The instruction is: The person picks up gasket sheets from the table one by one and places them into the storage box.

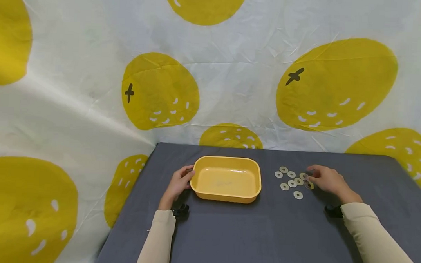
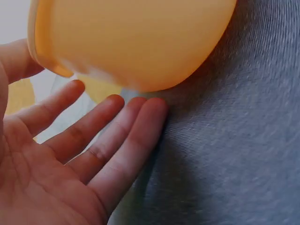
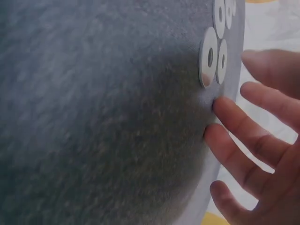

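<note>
Yellow tray (image 1: 225, 197): upright on gray cloth (image 1: 227, 234) | left hand (image 1: 177, 184): fingers spread, thumb at tray's left rim | right hand (image 1: 330, 180): fingers and thumb apart, right of tray | washers (image 1: 296, 181): flat on cloth, some just beside right fingertips

One yellow tray (image 1: 225, 196); at least nine washers (image 1: 298, 197); two hands (image 1: 176, 183)

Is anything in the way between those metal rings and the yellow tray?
Nothing visible stands on the dark cloth between the metal rings and the yellow tray; only the tray's own wall rises there.
</note>
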Tool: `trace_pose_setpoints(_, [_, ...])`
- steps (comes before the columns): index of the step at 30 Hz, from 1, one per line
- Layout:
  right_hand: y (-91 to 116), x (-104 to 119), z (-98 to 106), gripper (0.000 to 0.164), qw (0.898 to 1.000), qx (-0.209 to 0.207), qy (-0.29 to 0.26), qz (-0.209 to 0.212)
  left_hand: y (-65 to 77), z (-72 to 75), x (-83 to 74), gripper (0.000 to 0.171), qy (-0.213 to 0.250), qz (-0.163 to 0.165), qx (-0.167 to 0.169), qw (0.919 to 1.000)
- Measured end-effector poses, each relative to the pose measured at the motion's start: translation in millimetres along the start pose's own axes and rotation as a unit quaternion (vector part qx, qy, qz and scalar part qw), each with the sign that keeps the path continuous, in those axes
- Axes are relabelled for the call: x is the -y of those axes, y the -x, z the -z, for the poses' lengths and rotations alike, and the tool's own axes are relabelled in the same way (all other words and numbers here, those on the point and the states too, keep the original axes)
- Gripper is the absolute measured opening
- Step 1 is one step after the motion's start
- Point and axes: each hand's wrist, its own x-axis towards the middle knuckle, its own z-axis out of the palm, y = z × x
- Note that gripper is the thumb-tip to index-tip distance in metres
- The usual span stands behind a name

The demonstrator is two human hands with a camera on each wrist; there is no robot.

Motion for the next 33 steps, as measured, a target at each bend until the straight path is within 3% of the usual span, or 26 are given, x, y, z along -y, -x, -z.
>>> trace_pose_setpoints(5, [-5.0, 5.5, -6.4, 0.043, 1.0, 0.003, -0.001, 0.009, 1.4, 4.1, 9.7, 0.045, 0.039, -0.004, 0.0, 0.9992])
trace_pose_setpoints(13, [-13.2, 0.8, -14.5, 0.03, 1.0, -0.006, 0.001, 0.004, 3.7, 6.4, 14.4, 0.053, 0.047, -0.003, 0.032, 0.9984])
trace_pose_setpoints(26, [-20.6, 3.3, -10.5, 0.021, 0.998, 0.03, -0.018, -0.051, 4.4, 10.4, 15.9, 0.057, 0.066, -0.013, 0.049, 0.9965])
trace_pose_setpoints(33, [-23.6, 3.4, -13.1, 0.021, 0.998, 0.031, -0.011, -0.044, 4.3, 12.2, 21.8, 0.061, 0.067, -0.015, 0.051, 0.9963])
